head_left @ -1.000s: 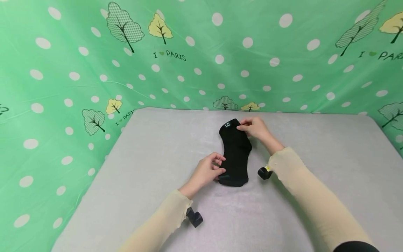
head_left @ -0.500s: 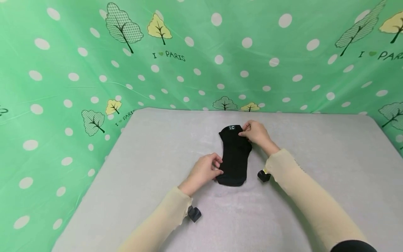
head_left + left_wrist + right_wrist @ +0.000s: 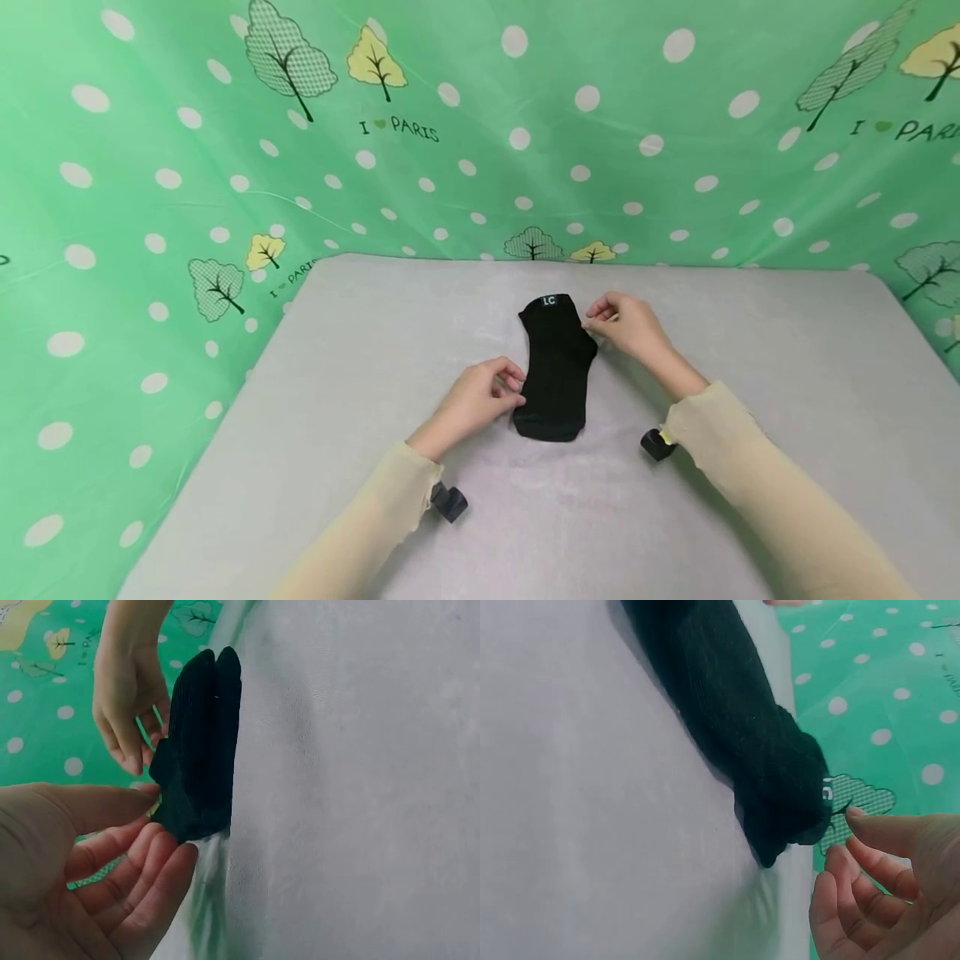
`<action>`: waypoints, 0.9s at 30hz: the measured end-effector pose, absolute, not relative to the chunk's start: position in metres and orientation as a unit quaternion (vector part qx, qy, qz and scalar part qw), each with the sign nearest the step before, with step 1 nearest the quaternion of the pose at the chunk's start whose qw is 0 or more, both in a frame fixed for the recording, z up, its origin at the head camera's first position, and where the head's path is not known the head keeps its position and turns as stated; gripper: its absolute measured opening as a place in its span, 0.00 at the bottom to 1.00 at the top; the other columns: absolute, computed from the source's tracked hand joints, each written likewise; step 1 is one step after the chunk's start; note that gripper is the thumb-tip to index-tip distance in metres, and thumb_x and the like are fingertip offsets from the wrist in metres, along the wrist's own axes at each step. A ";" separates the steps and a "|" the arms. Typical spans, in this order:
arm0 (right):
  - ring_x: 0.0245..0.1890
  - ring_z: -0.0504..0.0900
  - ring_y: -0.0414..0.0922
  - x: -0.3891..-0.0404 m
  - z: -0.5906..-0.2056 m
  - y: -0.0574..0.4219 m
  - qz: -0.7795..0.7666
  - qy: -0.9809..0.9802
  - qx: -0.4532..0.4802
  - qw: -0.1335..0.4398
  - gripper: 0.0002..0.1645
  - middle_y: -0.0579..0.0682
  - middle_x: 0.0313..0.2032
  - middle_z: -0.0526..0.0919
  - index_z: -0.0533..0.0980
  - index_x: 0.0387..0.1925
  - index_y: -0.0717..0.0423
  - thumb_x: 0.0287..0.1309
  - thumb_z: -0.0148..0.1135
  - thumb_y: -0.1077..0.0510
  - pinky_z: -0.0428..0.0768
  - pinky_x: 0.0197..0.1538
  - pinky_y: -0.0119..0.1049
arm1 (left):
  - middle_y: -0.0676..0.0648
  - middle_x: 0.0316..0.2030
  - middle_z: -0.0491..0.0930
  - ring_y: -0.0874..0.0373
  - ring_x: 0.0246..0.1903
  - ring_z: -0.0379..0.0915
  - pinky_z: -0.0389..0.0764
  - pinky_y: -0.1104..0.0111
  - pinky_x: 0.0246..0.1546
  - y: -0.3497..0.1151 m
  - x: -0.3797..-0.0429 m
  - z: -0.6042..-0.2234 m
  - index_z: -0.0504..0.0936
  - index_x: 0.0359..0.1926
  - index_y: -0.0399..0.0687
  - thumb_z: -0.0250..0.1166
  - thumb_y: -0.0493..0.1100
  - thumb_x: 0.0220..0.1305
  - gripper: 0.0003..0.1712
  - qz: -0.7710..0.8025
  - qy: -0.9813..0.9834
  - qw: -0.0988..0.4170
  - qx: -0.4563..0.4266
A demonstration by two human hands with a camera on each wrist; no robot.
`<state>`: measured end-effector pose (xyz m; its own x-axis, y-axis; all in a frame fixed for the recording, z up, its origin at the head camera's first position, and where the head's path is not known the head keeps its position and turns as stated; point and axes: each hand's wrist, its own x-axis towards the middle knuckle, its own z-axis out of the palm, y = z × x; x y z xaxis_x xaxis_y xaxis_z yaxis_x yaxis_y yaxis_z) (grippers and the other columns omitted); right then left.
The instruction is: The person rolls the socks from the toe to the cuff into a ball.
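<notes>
A pair of black ankle socks (image 3: 557,375) lies stacked flat in the middle of the table, cuffs with a white LC mark toward the back. Two toe ends of the socks (image 3: 202,742) show in the left wrist view. My left hand (image 3: 476,398) is at their lower left edge, fingers loosely bent and thumb apart; whether a fingertip touches the fabric I cannot tell. To the right of the cuffs hovers my right hand (image 3: 630,329). In the right wrist view a gap separates the right hand's fingers (image 3: 870,825) from the socks, and they hold nothing.
The table (image 3: 360,333) is covered in light grey cloth. Behind it and along its left side hangs a green dotted curtain (image 3: 420,192) with printed trees. Small black devices sit on both wrists, such as the one below the right sleeve (image 3: 657,445).
My right hand has let go of the sock cuffs and moved off to the right. The cuffs have straightened, with the LC mark now level. My left hand has drawn slightly leftward.
</notes>
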<state>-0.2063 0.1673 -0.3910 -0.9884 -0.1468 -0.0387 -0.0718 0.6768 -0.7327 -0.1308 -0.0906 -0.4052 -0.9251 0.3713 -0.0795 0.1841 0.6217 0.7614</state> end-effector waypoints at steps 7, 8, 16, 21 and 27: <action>0.29 0.81 0.48 -0.185 -0.386 0.173 -0.416 0.904 -0.078 0.058 0.11 0.58 0.35 0.83 0.79 0.42 0.64 0.64 0.64 0.59 0.79 0.29 0.32 | 0.49 0.38 0.84 0.62 0.33 0.80 0.75 0.75 0.30 -0.091 -0.132 -0.403 0.82 0.47 0.46 0.71 0.38 0.60 0.14 0.422 0.882 0.112 0.176; 0.29 0.82 0.50 -0.181 -0.386 0.173 -0.419 0.902 -0.080 0.061 0.11 0.58 0.35 0.83 0.78 0.42 0.64 0.64 0.64 0.59 0.79 0.29 0.33 | 0.49 0.38 0.84 0.62 0.33 0.81 0.75 0.75 0.31 -0.091 -0.133 -0.404 0.82 0.47 0.46 0.72 0.38 0.60 0.14 0.422 0.881 0.112 0.180; 0.27 0.81 0.47 -0.156 -0.394 0.172 -0.447 0.885 -0.101 0.076 0.11 0.58 0.36 0.85 0.79 0.41 0.63 0.62 0.67 0.59 0.80 0.28 0.36 | 0.46 0.40 0.86 0.58 0.38 0.83 0.81 0.76 0.41 -0.091 -0.132 -0.406 0.81 0.47 0.41 0.69 0.35 0.61 0.13 0.449 0.858 0.132 0.211; 0.30 0.81 0.45 -0.143 -0.399 0.167 -0.471 0.870 -0.113 0.088 0.10 0.58 0.36 0.86 0.80 0.41 0.63 0.62 0.67 0.60 0.78 0.29 0.31 | 0.43 0.43 0.86 0.56 0.40 0.83 0.83 0.75 0.42 -0.091 -0.131 -0.409 0.80 0.48 0.40 0.68 0.33 0.62 0.13 0.470 0.842 0.158 0.212; 0.33 0.82 0.40 -0.129 -0.411 0.162 -0.491 0.853 -0.142 0.105 0.09 0.56 0.36 0.85 0.80 0.41 0.63 0.61 0.67 0.61 0.79 0.35 0.28 | 0.43 0.44 0.85 0.54 0.43 0.83 0.83 0.75 0.45 -0.092 -0.130 -0.415 0.80 0.48 0.41 0.70 0.33 0.60 0.14 0.475 0.835 0.165 0.223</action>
<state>-0.1294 0.1623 -0.4109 -0.9376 -0.3454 -0.0396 -0.1392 0.4773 -0.8676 -0.1305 -0.0923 -0.4148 -0.8460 0.5293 -0.0633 0.2166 0.4499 0.8664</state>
